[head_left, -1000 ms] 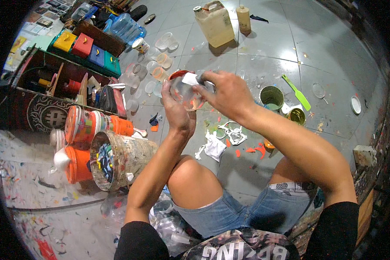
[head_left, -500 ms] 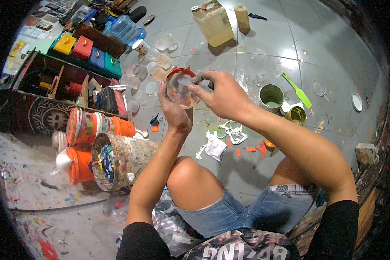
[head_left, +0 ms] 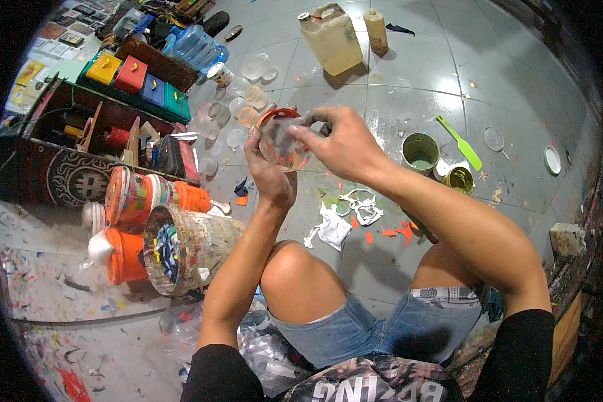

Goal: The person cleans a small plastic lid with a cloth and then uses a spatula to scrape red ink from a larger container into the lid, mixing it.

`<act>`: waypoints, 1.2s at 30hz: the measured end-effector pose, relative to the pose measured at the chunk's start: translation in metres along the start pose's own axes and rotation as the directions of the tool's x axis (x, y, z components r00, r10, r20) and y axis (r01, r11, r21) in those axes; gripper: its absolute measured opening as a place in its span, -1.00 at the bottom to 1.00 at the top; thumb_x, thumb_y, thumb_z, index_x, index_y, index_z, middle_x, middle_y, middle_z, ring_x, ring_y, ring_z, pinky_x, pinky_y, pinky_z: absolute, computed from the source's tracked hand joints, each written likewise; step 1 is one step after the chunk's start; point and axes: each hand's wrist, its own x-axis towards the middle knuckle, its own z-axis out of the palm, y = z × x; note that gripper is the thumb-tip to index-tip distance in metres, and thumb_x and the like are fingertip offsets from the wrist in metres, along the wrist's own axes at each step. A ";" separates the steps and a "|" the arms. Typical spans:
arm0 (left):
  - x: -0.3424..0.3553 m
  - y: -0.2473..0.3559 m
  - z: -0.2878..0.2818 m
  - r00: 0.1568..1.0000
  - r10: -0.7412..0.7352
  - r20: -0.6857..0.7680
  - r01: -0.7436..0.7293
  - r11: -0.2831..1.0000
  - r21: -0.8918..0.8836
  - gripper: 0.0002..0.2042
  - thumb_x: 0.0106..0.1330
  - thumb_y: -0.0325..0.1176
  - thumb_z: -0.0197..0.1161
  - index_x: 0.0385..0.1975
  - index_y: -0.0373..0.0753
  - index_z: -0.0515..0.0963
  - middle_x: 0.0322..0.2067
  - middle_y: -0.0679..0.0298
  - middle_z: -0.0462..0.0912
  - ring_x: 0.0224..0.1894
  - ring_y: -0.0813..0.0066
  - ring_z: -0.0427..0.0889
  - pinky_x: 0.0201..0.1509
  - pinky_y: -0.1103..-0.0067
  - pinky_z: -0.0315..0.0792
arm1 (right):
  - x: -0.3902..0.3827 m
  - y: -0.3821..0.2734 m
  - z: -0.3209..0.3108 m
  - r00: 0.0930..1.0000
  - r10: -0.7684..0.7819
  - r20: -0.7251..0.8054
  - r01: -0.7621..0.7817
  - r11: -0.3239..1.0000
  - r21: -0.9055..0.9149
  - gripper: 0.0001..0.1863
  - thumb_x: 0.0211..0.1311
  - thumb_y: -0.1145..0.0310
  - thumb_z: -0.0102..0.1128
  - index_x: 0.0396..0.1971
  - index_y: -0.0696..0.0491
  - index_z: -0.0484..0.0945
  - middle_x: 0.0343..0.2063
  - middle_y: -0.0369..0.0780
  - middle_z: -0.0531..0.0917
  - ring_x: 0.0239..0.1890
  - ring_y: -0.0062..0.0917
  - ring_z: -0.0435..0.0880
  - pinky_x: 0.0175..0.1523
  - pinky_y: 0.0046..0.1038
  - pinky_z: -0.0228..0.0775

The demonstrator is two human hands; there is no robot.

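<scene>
A clear plastic cup (head_left: 281, 139) with orange-red paint residue along its rim and wall is tilted in my left hand (head_left: 270, 175), its fingers wrapped round the side and underneath. My right hand (head_left: 338, 139) meets it from the right, thumb and fingers pinched together at the cup's edge. Whatever sits in that pinch is too small to make out. Grey smudges mark the fingers of both hands. Below them on the floor lie crumpled white straps or cloth (head_left: 333, 226) and torn orange scraps (head_left: 403, 232).
Several clear cups (head_left: 246, 100) stand to the left, near a paint-stained bucket (head_left: 211, 244) and orange tubs (head_left: 125, 253). On the right are a green spatula (head_left: 460, 142), a pot of greyish liquid (head_left: 420, 151) and a smaller can (head_left: 458, 179). A jerrycan (head_left: 333, 41) stands at the back.
My right fingers have shifted slightly at the cup's edge, and the translucent bit seen by them earlier no longer shows. The cup stays in my left hand, turned a little.
</scene>
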 end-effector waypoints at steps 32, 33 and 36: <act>-0.003 -0.001 0.001 0.987 -0.123 -0.101 0.119 0.992 -0.052 -0.64 0.53 -0.08 -0.16 0.08 -0.17 0.42 0.00 0.26 0.54 0.07 0.40 0.56 0.12 0.45 0.51 | -0.009 -0.004 0.023 0.973 -0.133 -0.188 0.112 0.987 -0.119 -0.60 0.22 0.11 0.29 -0.31 0.22 0.70 -0.47 0.06 0.69 -0.35 -0.07 0.70 -0.19 -0.23 0.51; -0.003 0.000 -0.005 0.988 -0.119 -0.094 0.113 0.991 -0.068 -0.64 0.53 -0.08 -0.15 0.09 -0.17 0.40 0.02 0.25 0.53 0.08 0.39 0.55 0.12 0.44 0.51 | -0.011 -0.006 0.026 0.970 -0.141 -0.201 0.117 0.985 -0.123 -0.60 0.22 0.11 0.29 -0.30 0.22 0.69 -0.47 0.06 0.68 -0.34 -0.08 0.70 -0.19 -0.24 0.51; -0.004 0.008 -0.007 0.995 -0.065 -0.078 0.062 0.997 -0.040 -0.62 0.53 -0.06 -0.17 0.10 -0.18 0.39 0.04 0.25 0.53 0.07 0.38 0.55 0.13 0.41 0.50 | -0.006 -0.013 0.026 0.985 -0.109 -0.134 0.105 0.994 -0.039 -0.58 0.23 0.10 0.30 -0.26 0.23 0.69 -0.46 0.02 0.71 -0.36 -0.20 0.74 -0.19 -0.31 0.52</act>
